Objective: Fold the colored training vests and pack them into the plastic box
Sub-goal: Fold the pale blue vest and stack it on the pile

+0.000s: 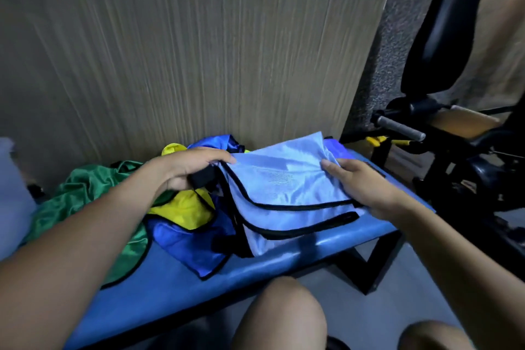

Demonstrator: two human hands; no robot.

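A light blue vest (284,187) with black trim lies partly folded on the blue bench (176,287). My left hand (187,169) grips its left edge at a black strap. My right hand (363,187) rests flat on its right side, fingers pressing the cloth. To the left lies a loose heap: a green vest (85,202), a yellow vest (184,210) and a dark blue vest (193,247). At the far left edge a pale translucent shape (11,187) stands, possibly the plastic box; I cannot tell.
A cardboard sheet (184,51) leans upright behind the bench. Black gym equipment (454,136) with a grey handle stands to the right, close to the bench end. My knees (284,318) are below the bench's front edge.
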